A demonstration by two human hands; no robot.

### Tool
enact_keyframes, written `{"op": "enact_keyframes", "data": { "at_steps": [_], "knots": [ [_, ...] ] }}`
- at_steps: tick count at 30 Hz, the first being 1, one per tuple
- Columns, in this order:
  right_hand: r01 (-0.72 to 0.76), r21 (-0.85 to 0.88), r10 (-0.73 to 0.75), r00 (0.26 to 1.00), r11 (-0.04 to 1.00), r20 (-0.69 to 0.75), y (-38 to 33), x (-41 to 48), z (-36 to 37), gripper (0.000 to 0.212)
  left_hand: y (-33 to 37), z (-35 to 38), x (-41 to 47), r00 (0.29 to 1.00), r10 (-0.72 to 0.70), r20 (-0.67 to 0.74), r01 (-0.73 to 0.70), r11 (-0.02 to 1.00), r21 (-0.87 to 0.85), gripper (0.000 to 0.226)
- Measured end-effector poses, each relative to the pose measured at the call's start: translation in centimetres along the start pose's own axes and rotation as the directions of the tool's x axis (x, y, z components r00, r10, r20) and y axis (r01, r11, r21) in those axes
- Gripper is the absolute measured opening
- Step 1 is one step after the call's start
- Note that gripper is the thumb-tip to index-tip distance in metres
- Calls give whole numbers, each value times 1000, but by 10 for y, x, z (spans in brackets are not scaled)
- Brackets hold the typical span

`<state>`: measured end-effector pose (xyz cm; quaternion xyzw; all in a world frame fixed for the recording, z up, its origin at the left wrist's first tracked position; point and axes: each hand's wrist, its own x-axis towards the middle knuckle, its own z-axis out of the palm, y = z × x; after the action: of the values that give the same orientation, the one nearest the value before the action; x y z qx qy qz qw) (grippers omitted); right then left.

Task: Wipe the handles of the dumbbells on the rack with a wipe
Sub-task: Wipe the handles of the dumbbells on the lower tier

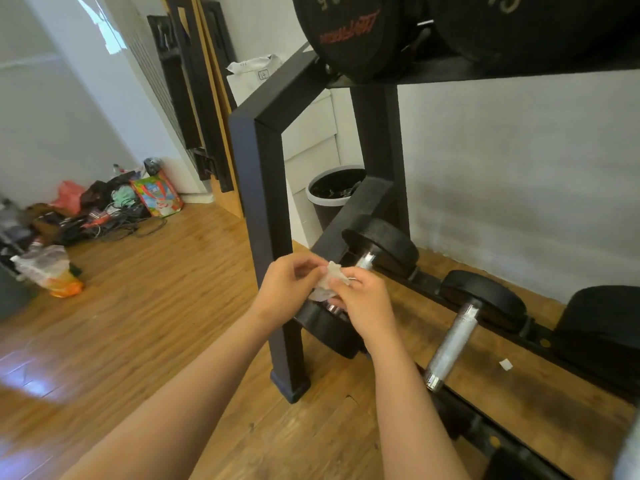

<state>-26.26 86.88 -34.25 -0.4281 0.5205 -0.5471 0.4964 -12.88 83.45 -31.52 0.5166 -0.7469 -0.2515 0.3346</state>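
White wipe [329, 284]: crumpled, held between both hands low at the left end of the rack [270, 202], just above the left dumbbell [381, 247]. Whether it touches the metal cannot be told.

Left hand [287, 289]: fingers curled, grip pinching the wipe's left side.

Right hand [363, 303]: thumb and fingers pinching the wipe's right side; it hides most of the handle beneath.

Left dumbbell: lower tier, black heads, a short stretch of its chrome handle [365, 261] showing beyond the hands.

Second dumbbell [485, 299]: just right of the first, its long chrome bar [453, 344] bare, nothing on it.

Top dumbbells [346, 36]: two large black heads on the upper tier, handles mostly hidden.

Bin [332, 192]: dark, against the far wall behind the rack.

Step in hand, by my reckoning: the wipe is being bunched or readied over the first handle, and the wiping of the row looks to be at its start.

Next move calls for: wrapping the wipe round the left handle, closing one hand about it, then rubbing between the two heads.
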Motion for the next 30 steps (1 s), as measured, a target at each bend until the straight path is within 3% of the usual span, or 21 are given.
{"op": "enact_keyframes", "data": {
  "at_steps": [7,12,16,20,26,28,30],
  "knots": [
    [-68,126,110,921,990,-373,44,24,-22,15,-50,50,4,954,-241,-176,258,963,78,31],
    [-108,359,280,837,927,-470,74,58,-28,18,-67,84,11,931,-222,-291,306,908,287,31],
    [-108,580,429,782,807,-452,89,87,-18,15,-67,90,11,925,-190,-328,293,908,299,23],
    [-56,591,395,795,804,-461,92,105,-2,19,-65,91,12,920,-171,-352,274,923,269,23],
    [78,342,187,714,936,-675,90,113,12,10,-64,91,7,910,-188,-369,289,926,242,22],
    [58,340,201,711,939,-674,91,117,13,10,-63,92,6,908,-198,-370,298,925,236,23],
    [-1,449,315,713,894,-626,96,124,8,14,-62,91,6,907,-201,-370,298,927,226,23]
  ]
}}
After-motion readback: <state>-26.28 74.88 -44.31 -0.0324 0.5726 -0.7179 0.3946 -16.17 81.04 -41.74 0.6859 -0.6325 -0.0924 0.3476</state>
